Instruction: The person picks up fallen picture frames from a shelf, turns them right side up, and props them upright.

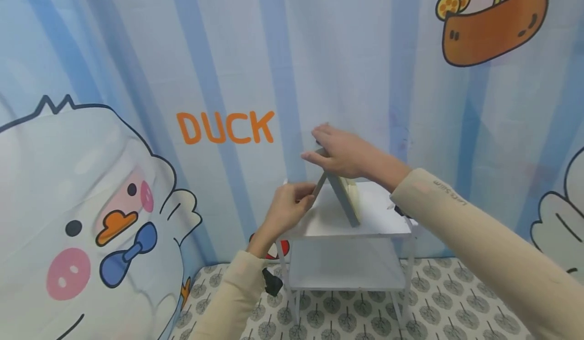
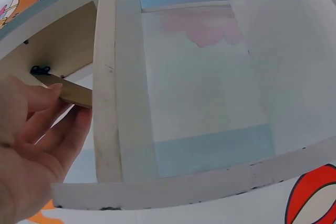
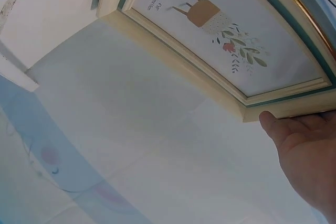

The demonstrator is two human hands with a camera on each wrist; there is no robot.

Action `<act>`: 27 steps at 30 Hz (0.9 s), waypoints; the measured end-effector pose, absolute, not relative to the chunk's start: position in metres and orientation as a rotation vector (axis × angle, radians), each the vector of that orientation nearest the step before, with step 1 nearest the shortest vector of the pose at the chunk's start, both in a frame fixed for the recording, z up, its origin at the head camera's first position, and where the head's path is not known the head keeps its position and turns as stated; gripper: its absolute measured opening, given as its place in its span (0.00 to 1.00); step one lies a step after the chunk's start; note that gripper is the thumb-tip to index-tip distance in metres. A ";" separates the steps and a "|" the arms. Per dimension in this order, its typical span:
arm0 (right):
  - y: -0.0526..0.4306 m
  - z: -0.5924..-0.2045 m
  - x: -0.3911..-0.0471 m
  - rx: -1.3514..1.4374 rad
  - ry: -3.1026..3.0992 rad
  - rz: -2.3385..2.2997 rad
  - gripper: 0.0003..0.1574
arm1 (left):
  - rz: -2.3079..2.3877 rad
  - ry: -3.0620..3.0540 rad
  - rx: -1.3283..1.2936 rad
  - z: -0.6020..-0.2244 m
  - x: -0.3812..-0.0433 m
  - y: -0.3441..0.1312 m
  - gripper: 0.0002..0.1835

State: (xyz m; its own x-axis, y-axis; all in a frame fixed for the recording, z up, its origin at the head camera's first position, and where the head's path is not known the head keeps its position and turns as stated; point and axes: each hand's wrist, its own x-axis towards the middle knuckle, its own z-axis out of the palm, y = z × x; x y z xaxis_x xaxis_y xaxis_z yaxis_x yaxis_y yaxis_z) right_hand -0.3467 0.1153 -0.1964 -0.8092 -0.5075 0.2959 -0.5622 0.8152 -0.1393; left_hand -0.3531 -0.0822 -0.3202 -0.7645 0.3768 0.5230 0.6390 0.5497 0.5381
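A picture frame (image 1: 343, 200) with a cream and green border leans on a small white stand. Its print of a plant in a legged pot (image 3: 220, 24) faces the right wrist camera. Behind it, the left hand (image 1: 286, 205) pinches the frame's brown back leg (image 2: 76, 94) between thumb and fingers, with the leg swung out from the backing. Over the frame's upper edge lies the right hand (image 1: 344, 152), its fingers and thumb stretched out to the left, touching the edge. Part of that contact is hidden by the hand itself.
The white stand (image 1: 383, 211) has a lower shelf (image 1: 347, 269) and thin legs on a tree-patterned floor (image 1: 442, 299). A blue and white striped curtain (image 1: 356, 66) with cartoon prints hangs close behind and to the left.
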 end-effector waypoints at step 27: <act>0.124 -0.218 -0.346 0.793 -2.445 0.747 0.39 | -1.207 -2.275 -0.774 -0.321 -0.329 -0.079 0.21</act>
